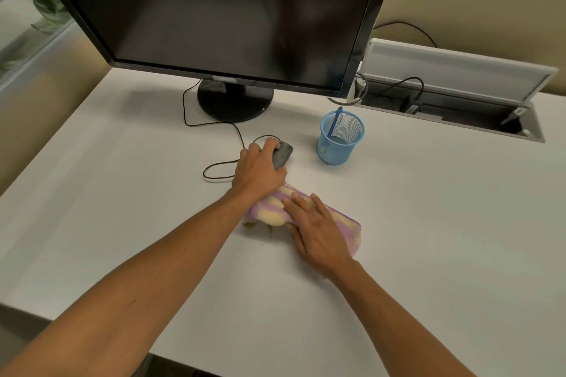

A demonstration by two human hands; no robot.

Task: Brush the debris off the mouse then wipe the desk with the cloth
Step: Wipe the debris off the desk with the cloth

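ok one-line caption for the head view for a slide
Left hand holds the mouse while the right hand presses the striped cloth over debris on the desk.

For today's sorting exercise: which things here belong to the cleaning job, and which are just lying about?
Job: mouse, cloth, debris, desk.
Lying about: monitor, blue mesh pot, cable tray.
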